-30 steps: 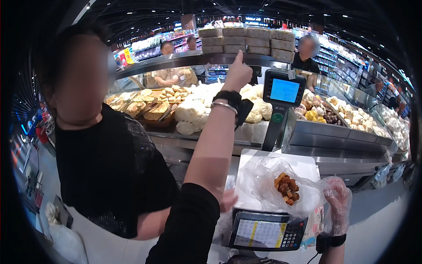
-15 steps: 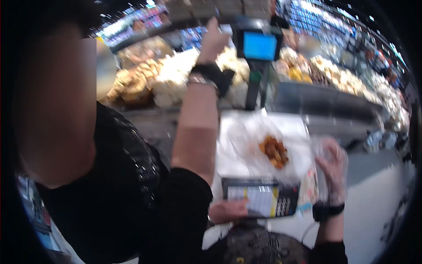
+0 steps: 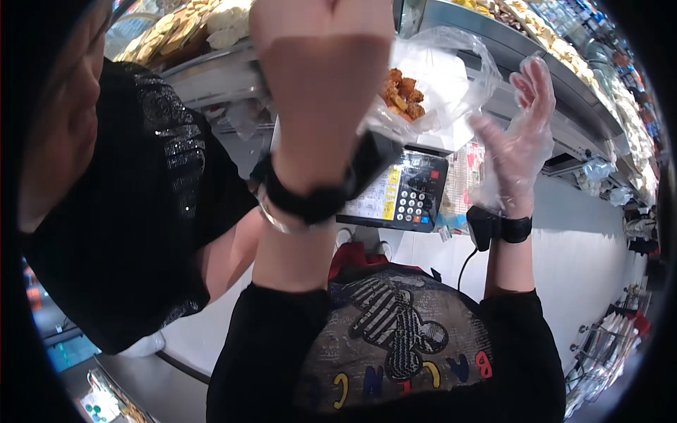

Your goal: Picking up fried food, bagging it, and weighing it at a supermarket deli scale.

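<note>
Steel-fronted display cases (image 3: 211,74) of pale round pastries curve along the far side, with a smooth light floor (image 3: 599,254) to the right. Close in, the table (image 3: 451,141) carries a weighing scale whose dark keypad (image 3: 402,194) slopes toward the person, with rows of small white and coloured keys and a yellow-and-white label panel on its left half. On the scale's white platform rests a crinkled clear plastic bag (image 3: 441,74), glossy and loosely bunched, its mouth toward the right; lumpy orange-brown fried pieces (image 3: 402,95) sit inside, at its left. The left hand (image 3: 317,63) is raised just before the camera, fingers out of view, so its grip cannot be told; a black strap and a metal bangle circle that wrist. The right hand (image 3: 522,141), in a thin wrinkled transparent glove, stands open with fingers spread, just right of the bag, holding nothing. Another person in a black sparkly top (image 3: 141,211) stands at the left.
</note>
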`<state>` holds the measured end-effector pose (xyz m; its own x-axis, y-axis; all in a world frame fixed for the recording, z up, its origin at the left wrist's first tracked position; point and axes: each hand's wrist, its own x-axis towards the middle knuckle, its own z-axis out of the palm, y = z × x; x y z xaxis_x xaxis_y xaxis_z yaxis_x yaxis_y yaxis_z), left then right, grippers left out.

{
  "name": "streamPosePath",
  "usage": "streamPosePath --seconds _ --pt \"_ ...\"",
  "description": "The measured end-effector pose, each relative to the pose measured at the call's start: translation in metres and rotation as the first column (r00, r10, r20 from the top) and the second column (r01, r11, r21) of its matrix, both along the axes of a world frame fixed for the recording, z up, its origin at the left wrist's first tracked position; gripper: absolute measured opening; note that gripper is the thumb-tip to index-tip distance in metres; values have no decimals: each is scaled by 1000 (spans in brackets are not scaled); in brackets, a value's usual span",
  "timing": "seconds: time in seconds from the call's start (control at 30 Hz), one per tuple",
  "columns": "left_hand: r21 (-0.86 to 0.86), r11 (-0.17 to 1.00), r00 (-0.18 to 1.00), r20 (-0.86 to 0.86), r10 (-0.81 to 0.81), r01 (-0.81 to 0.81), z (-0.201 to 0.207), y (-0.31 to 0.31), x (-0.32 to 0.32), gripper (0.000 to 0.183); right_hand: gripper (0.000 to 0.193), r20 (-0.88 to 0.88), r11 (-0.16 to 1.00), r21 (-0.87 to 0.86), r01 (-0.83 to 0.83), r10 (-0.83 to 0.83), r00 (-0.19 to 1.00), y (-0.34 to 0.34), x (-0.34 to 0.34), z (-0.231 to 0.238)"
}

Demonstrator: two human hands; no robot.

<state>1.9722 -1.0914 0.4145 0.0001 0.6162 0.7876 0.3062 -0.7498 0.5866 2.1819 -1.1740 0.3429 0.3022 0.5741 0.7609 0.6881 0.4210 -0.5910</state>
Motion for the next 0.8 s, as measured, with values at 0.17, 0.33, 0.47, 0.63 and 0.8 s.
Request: streamPosePath --seconds 0.17,0.33,0.47,0.63,0.8 --pt "-505 461 586 116 -802 730 -83 -111 6 8 73 749 992 -59 111 -30 661 -32 9 -7" --pt "-858 122 580 226 -783 499 -164 -164 -36 12 66 747 993 -57 101 -25 664 -17 18 -19" --pt "-925 43 774 289 -563 377 -193 -197 -65 12 66 645 993 78 84 -115 755 -13 22 -24" --pt "-900 16 801 379 -464 435 -209 -218 -70 11 64 649 987 84 133 -156 745 -26 23 -23" --pt "-912 15 791 347 -504 409 -215 -218 -81 10 65 658 987 41 156 -144 739 -37 19 -32"
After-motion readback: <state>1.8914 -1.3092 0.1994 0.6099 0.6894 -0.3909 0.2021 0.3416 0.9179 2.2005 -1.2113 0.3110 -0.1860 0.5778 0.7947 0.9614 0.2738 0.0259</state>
